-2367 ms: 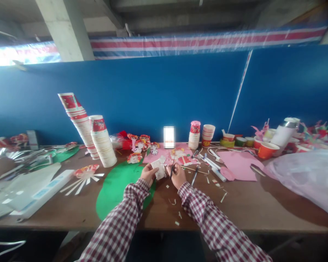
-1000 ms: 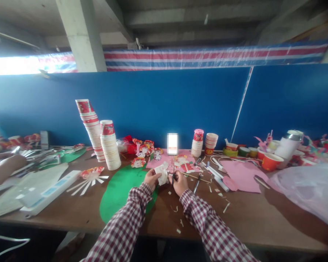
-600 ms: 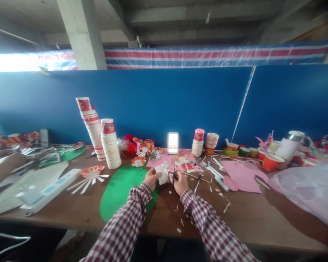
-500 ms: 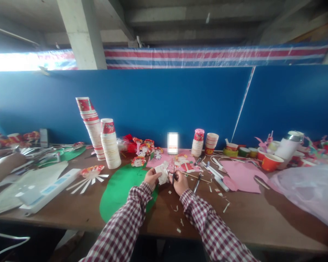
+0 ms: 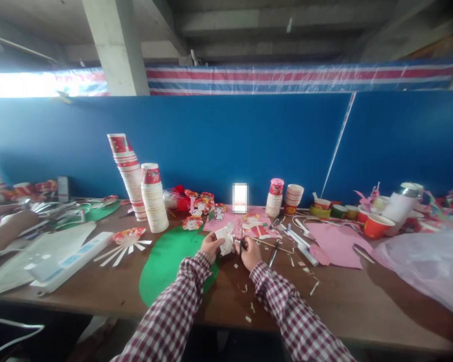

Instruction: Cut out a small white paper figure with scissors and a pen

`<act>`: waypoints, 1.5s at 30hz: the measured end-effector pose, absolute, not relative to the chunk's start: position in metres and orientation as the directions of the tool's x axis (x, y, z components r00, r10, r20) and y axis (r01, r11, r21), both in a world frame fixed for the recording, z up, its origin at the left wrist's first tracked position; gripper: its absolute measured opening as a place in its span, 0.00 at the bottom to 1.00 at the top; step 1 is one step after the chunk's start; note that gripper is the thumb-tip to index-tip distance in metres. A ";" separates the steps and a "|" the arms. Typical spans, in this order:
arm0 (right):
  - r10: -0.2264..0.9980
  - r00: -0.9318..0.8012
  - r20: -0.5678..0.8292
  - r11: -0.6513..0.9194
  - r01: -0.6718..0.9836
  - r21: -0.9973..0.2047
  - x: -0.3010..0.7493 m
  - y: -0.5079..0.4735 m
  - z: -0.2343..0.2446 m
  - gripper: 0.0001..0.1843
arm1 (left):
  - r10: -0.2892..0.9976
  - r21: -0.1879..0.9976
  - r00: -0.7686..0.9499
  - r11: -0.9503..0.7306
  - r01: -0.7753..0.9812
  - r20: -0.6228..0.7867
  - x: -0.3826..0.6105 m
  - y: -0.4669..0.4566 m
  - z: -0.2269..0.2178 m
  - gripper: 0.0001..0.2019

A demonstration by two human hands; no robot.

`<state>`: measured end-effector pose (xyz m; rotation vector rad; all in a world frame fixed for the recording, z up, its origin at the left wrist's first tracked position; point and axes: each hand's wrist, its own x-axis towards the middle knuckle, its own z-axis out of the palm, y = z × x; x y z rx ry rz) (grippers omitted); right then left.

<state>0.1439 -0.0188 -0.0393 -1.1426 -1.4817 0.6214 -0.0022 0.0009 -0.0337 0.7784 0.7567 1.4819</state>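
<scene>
My left hand (image 5: 210,246) is closed on a white paper cutout (image 5: 226,238) held just above the table. My right hand (image 5: 250,252) grips a pair of scissors (image 5: 241,237) whose blades point up and away, right beside the cutout's edge. Both arms wear red-and-white checked sleeves. Small paper scraps (image 5: 245,288) lie on the brown table (image 5: 340,296) under and in front of my hands. A green paper sheet (image 5: 166,261) lies under my left forearm.
Two tall stacks of paper cups (image 5: 139,188) stand at back left, shorter stacks (image 5: 285,197) at back centre. Pink paper (image 5: 335,241), pens and sticks lie to the right, with orange bowls (image 5: 373,225) and a plastic bag (image 5: 430,261). Another person's hand (image 5: 7,226) works at far left.
My hands stay together at the table's middle, the cutout turning slightly in my left hand beside the scissors. The view has tilted a little.
</scene>
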 end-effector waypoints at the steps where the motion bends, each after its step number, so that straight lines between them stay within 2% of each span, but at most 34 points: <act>1: 0.896 0.076 0.437 0.394 0.312 -0.864 0.144 -0.019 -0.040 0.12 | 0.999 0.828 -0.036 -0.048 -0.558 0.033 -0.002 0.000 -0.033 0.21; 12: 0.915 0.066 0.399 0.365 0.288 -0.885 0.144 -0.023 -0.035 0.12 | 0.999 0.820 -0.043 -0.045 -0.571 0.024 -0.001 -0.001 -0.031 0.22; 24: 0.941 -0.025 0.338 0.333 0.240 -0.912 0.145 -0.023 -0.032 0.18 | 1.000 0.789 -0.001 -0.012 -0.614 0.015 -0.004 0.001 -0.034 0.20; 36: 0.945 -0.135 0.296 0.321 0.223 -0.921 0.144 -0.031 -0.025 0.15 | 0.997 0.806 0.062 0.069 -0.588 -0.041 -0.001 -0.003 -0.029 0.16; 45: 0.913 -0.260 0.315 0.363 0.165 -0.917 0.142 -0.035 -0.016 0.12 | 0.990 0.770 0.116 0.139 -0.623 -0.084 0.007 -0.012 -0.020 0.13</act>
